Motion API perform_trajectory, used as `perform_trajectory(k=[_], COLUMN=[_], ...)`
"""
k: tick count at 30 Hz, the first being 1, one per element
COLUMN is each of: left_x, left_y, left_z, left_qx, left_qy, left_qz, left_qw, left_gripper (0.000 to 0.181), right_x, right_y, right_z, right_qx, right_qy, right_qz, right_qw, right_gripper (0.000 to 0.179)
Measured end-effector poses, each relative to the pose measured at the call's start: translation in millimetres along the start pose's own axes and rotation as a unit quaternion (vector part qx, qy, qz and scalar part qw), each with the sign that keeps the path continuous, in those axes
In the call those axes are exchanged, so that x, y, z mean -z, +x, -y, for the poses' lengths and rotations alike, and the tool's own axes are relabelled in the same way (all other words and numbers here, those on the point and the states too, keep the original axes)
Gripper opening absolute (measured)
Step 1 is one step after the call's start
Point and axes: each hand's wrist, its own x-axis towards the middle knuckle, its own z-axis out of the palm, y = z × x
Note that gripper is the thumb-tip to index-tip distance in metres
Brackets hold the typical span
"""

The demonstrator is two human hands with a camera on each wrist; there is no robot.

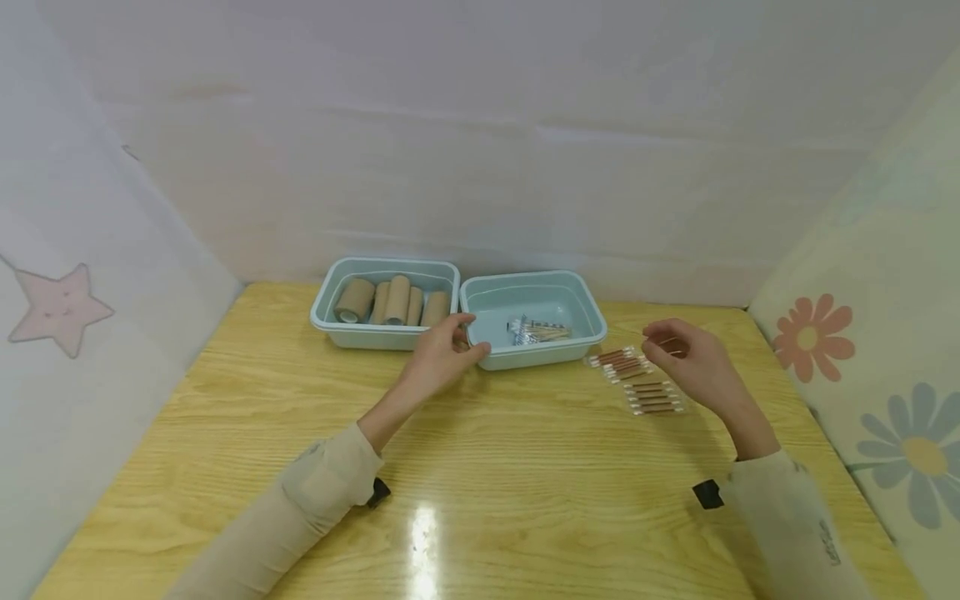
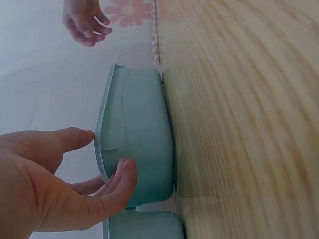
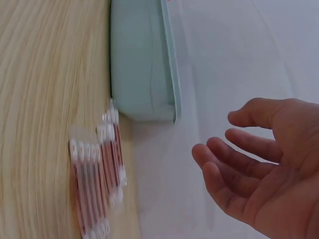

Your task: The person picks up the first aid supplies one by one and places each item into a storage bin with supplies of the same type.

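Observation:
My left hand (image 1: 441, 352) holds the near left corner of the right-hand light blue plastic bin (image 1: 528, 360), thumb at the rim and fingers against the outer wall in the left wrist view. Inside that bin lie small clear packets of swab sticks (image 1: 542, 332). Just right of the bin, flat packs of brown-filled, white-tipped cotton swabs (image 1: 654, 398) lie on the table. Above and beside these packs hovers my right hand (image 1: 693, 360). Its fingers (image 3: 232, 162) are loosely bent, with nothing between them and the thumb.
A second light blue bin (image 1: 378, 336) stands close on the left, containing several tan bandage-like rolls (image 1: 397, 300). Both bins are near the back edge of the wooden table (image 1: 525, 483). Pale cloth walls (image 1: 525, 183) enclose the back and sides.

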Motion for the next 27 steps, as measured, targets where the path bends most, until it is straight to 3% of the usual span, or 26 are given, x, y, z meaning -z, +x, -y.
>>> perform_trajectory(k=[4,10,13,20,27], left_x=[0.5,-3.4,-4.7,-6.6,-6.3], left_y=[0.4,-1.1,-0.9,0.7,2.5], left_z=[-1.9,-0.5,-2.4,-1.4,-0.7], left_qx=[-0.002,0.001,-0.003,-0.01,-0.013], left_qy=[0.013,0.024,0.017,0.004,-0.01], left_qz=[-0.005,0.004,0.001,-0.001,0.004], left_qw=[0.9999,0.9997,0.9999,0.9999,0.9999], left_gripper=[0.055,0.052,0.051,0.051,0.051], right_x=[1,-2,-3,-9,-13], right_y=[-1.2,-10.3,-13.6,-19.6,-21.8], right_z=[-9,-27,-34,-48,-57], right_qx=[0.015,0.004,-0.002,0.029,0.066], right_qy=[-0.034,-0.047,-0.042,-0.081,-0.124], right_qz=[0.014,0.103,0.129,0.162,0.169], right_qw=[0.9992,0.9936,0.9908,0.983,0.9755], right_gripper=[0.031,0.047,0.053,0.05,0.049])
